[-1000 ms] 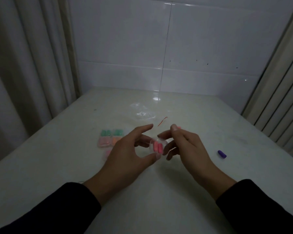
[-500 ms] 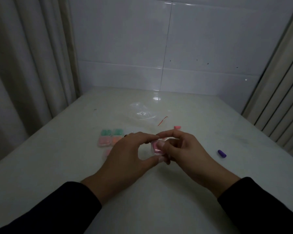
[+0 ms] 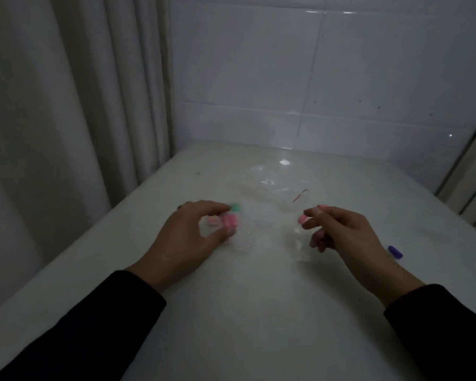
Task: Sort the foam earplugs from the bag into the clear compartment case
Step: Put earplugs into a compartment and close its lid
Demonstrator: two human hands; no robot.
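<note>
Left hand (image 3: 187, 237) curled, thumb and forefinger pinching, right hand (image 3: 341, 233) apart from it, fingers loosely curled, dark sleeves (image 3: 94, 323) on both forearms

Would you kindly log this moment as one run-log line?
left hand: holds clear case | right hand: reaches for pink earplug | purple earplug: loose on table

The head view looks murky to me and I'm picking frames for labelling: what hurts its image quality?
Head view: dim overall, colours muted; a small glare spot on the table near the clear bag; the left hand and the pink earplugs it holds are motion-blurred, as is the right hand; wall tile lines bow from wide-angle distortion.
</note>
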